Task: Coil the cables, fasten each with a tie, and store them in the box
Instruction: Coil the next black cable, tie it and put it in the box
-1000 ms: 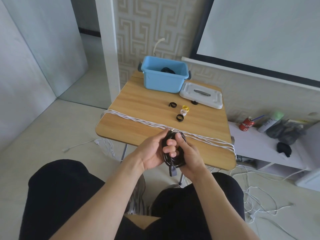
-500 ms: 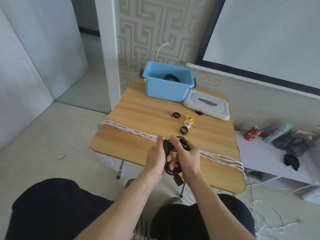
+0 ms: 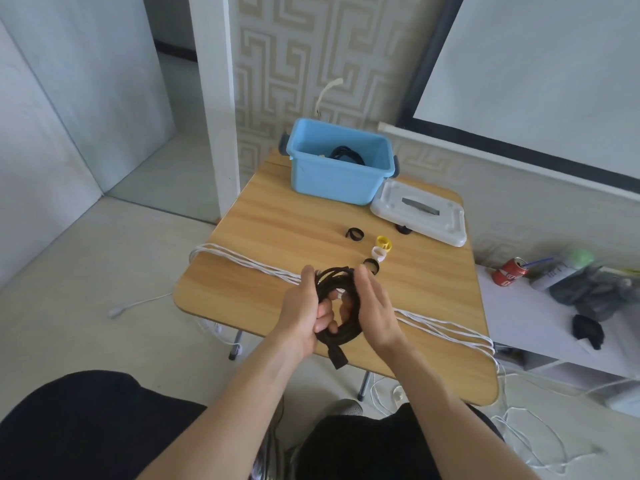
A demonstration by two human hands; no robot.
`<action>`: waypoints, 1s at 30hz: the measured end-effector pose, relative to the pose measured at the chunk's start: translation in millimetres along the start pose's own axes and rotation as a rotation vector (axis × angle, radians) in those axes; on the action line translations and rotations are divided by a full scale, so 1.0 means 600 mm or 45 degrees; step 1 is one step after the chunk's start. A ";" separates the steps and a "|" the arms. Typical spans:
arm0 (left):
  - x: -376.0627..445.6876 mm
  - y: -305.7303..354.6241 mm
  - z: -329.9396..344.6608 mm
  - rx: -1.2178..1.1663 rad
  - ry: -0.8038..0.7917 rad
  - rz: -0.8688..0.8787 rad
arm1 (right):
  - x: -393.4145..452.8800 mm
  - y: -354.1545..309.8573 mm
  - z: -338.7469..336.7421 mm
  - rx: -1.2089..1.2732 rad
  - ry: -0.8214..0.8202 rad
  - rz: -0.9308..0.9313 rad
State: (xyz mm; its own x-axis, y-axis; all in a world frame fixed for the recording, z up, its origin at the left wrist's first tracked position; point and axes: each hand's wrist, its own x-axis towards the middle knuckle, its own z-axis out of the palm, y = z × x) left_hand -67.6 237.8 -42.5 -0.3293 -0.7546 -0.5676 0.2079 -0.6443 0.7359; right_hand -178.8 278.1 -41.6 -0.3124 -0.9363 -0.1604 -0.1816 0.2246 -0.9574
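Gripping the black cable coil [image 3: 337, 308] above the table's [image 3: 277, 220] near edge, the left hand [image 3: 304, 317] curls its fingers through the loops; the right hand [image 3: 374, 310] steadies the coil's right side, fingers straight. Beyond lie white cords [image 3: 249, 266], small ties [image 3: 379, 252], the blue box [image 3: 337, 168] and its lid [image 3: 419, 211]

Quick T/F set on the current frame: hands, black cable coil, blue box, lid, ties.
1. The left hand grips the black cable coil. True.
2. The white lid sits on the blue box. False: it lies on the table beside the box.
3. The blue box is empty. False: a black coiled cable lies inside.
4. A yellow tie lies on the table. True.
5. The right hand is a closed fist. False: its fingers are straight, against the coil.
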 end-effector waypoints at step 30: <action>0.026 0.009 -0.018 -0.392 -0.047 0.045 | 0.226 0.061 -0.173 -0.941 0.598 -0.170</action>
State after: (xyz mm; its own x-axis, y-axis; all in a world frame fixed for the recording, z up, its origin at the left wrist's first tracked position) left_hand -61.7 221.3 -51.7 -0.3491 -0.7757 -0.5257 0.4869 -0.6295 0.6055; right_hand -324.8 187.2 -73.4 -0.5663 -0.7964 0.2123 -0.7492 0.3901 -0.5352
